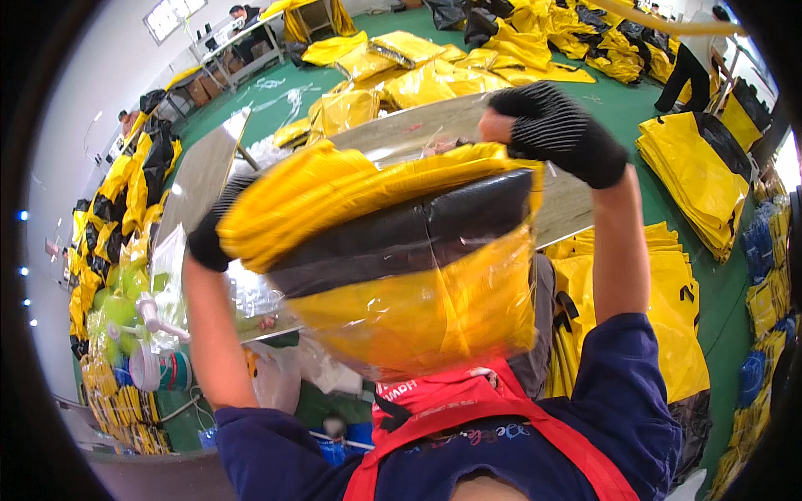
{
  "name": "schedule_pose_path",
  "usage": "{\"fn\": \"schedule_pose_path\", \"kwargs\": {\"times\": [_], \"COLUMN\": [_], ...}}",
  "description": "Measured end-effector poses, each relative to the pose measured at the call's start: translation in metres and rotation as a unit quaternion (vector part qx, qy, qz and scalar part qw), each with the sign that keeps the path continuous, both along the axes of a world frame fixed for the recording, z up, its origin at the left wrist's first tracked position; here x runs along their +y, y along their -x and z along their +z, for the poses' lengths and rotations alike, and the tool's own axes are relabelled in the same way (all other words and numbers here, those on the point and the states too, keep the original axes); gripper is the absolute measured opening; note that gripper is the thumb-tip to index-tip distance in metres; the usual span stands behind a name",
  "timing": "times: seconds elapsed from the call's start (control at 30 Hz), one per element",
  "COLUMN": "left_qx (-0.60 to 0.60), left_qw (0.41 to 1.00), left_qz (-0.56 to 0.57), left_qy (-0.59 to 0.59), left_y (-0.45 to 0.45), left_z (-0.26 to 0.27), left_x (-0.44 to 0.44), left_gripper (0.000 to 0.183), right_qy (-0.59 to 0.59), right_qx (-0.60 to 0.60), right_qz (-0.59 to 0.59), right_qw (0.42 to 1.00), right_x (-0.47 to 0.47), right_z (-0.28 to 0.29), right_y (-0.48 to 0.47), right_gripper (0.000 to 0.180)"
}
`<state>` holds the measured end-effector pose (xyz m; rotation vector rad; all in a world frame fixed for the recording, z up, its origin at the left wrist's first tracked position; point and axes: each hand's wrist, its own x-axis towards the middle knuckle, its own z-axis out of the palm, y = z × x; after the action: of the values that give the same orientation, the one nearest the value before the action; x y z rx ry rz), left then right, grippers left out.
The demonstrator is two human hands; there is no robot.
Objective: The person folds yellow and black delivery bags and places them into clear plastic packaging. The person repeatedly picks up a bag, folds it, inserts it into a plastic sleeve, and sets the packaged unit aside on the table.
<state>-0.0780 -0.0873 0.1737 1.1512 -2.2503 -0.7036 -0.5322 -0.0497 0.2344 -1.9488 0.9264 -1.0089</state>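
Observation:
A folded yellow-and-black fabric bundle [376, 200] sits partly inside a clear plastic bag [413, 307], held up in front of my chest. My left hand [216, 228], in a black glove, grips the bundle's left side; some of its fingers are hidden behind the fabric. At the upper right corner, my right hand [557, 134] is closed at the bag's mouth, its bare thumb showing from a striped black glove. Yellow folds rise out above the bag's rim. Beneath is a wood-grain table [570, 203], largely covered by the bundle.
Packed yellow bundles [407, 69] lie on the green floor [263, 94] beyond the table. Stacked yellow sheets stand at right [695, 181] and beside me [626, 300]. A white fan [150, 313] is at left. One person [695, 56] stands far right; others sit at far-left workstations.

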Motion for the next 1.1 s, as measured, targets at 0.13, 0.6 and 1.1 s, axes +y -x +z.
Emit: {"fn": "schedule_pose_path", "kwargs": {"times": [0.13,0.6,1.1], "left_qx": [-0.067,-0.059,-0.035], "left_qw": [0.992,0.976,0.991], "left_qz": [-0.080,-0.123,-0.086], "left_qy": [-0.065,0.172,-0.092], "left_y": [0.041,0.234,0.288], "left_z": [-0.104,-0.180,-0.195], "left_x": [-0.030,-0.035,-0.075], "left_gripper": [0.027,0.036,0.020], "right_qy": [-0.139,-0.285,-0.103], "right_qx": [0.100,0.068,0.249], "right_qz": [-0.039,-0.036,-0.050], "right_qw": [0.985,0.955,0.962], "right_x": [-0.069,-0.114,-0.143], "right_z": [-0.145,-0.262,-0.319], "right_y": [-0.006,0.009,0.031], "right_gripper": [0.029,0.029,0.033]}}
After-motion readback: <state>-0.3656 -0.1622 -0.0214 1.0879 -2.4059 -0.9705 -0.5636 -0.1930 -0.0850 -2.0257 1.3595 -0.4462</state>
